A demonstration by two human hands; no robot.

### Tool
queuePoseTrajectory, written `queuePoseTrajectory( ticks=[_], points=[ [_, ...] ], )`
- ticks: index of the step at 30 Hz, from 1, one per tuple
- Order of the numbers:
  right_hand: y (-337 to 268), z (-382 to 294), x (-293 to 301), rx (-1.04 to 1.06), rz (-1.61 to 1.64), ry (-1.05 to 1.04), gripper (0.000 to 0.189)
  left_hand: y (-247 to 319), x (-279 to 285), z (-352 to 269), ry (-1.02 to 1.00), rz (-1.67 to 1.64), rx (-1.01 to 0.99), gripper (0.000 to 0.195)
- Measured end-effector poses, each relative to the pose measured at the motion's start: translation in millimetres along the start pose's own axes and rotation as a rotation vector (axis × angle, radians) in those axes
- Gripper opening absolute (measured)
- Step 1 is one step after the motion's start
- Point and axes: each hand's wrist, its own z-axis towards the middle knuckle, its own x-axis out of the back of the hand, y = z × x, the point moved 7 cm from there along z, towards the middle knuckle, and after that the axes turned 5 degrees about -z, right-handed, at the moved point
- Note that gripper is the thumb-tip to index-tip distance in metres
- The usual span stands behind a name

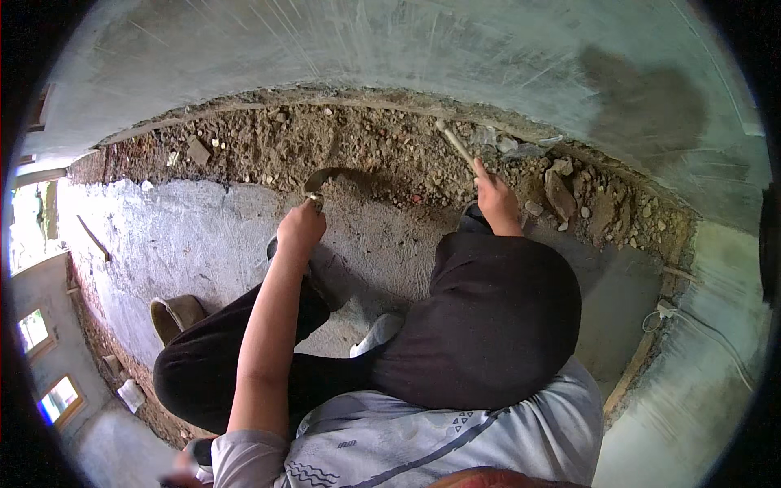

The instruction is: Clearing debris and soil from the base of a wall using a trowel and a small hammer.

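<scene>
My left hand (302, 227) is closed around the handle end of a curved metal blade (319, 179), perhaps a trowel or sickle; its exact kind cannot be told. The blade lies at the near edge of a strip of loose soil and gravel (378, 149). To the right, my right hand (497, 201) grips a pale stick-like wooden handle (456, 144). It slants up and left over the soil, its rounded far end near the base of the wall. What its lower end joins is hidden by my hand.
A plastered wall (366, 49) rises behind the soil. Larger stones (559, 194) lie at the right, with clear plastic (506, 144) nearby. A brown bucket-like container (177, 316) rests on the concrete floor (201, 226) at left. A cable (714, 335) runs at far right. Part of another person (186, 470) shows at lower left.
</scene>
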Motion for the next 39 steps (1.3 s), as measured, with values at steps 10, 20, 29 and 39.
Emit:
queuePoseTrajectory(
  ticks=[10, 20, 29, 39],
  points=[
    [22, -7, -10, -0.128, -0.139, -0.275, 0.055, -12, -2, 9, 0.004, 0.000, -0.040, 0.036],
    [7, -14, -2, -0.374, -0.059, -0.554, 0.049, -14, 3, 3, -0.021, 0.012, 0.007, 0.037],
    [32, -45, -5, -0.428, 0.004, -0.408, 0.052, -18, -2, 11, -0.024, 0.004, -0.004, 0.039],
    [62, -64, 7, -0.393, -0.117, -0.291, 0.058, -11, -8, 15, -0.024, 0.017, -0.019, 0.038]
  ],
)
